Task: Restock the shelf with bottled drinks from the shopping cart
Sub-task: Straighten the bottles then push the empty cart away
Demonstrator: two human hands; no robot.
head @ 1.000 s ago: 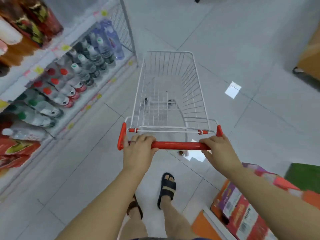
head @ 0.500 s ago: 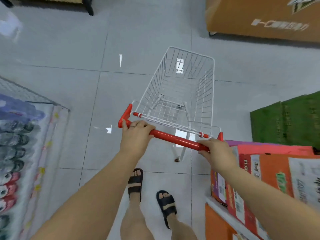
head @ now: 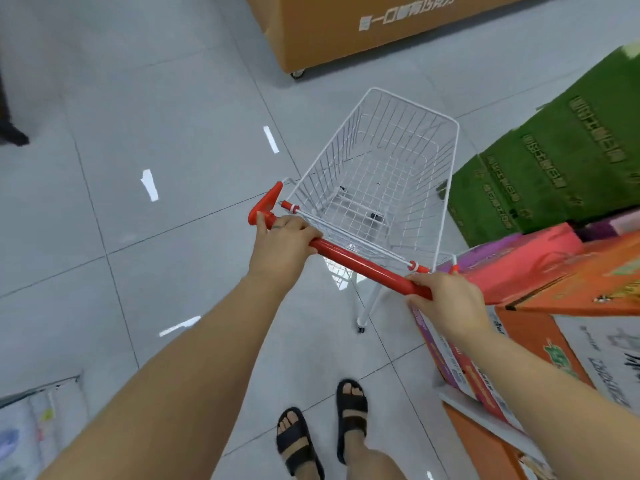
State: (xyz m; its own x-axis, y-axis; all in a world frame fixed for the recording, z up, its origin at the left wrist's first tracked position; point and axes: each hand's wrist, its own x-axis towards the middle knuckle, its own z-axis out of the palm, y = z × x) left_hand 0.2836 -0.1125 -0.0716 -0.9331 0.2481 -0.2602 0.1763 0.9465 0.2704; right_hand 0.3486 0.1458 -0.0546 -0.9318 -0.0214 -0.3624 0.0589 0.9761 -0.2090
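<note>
- Right, nearest me are my two sandalled feet [head: 323, 434] on the grey tiled floor [head: 145, 258], one a step ahead of the other.
- Both forearms reach out forward and down, elbows nearly straight, wrists level with the bar.
- My left hand [head: 282, 245] is wrapped over the near-left end of the red handle [head: 363, 266], fingers curled across the top, thumb tucked under as far as I can tell.
- My right hand [head: 446, 301] is clenched on the opposite end, knuckles up, just beside the stacked orange and pink cartons [head: 540, 275].
- The handle runs on a slant, left end farther from me, so the shopping cart [head: 384, 174] is angled off to the right.
- The white wire basket looks empty: I see only mesh and floor through it, no bottled drinks.
- Only a blurred edge of the drinks shelf [head: 31, 427] shows at my lower left, behind the cart.
- My read: unloading is finished and this is wheeling the cart clear.
- Doing it well means keeping an even grip, steering with the left hand leading, and watching the right side, where the green boxes [head: 554, 168] sit close to the basket.
- Farther off, an orange display stand [head: 363, 29] on castors stands across the path; I'd swing wide of it.
</note>
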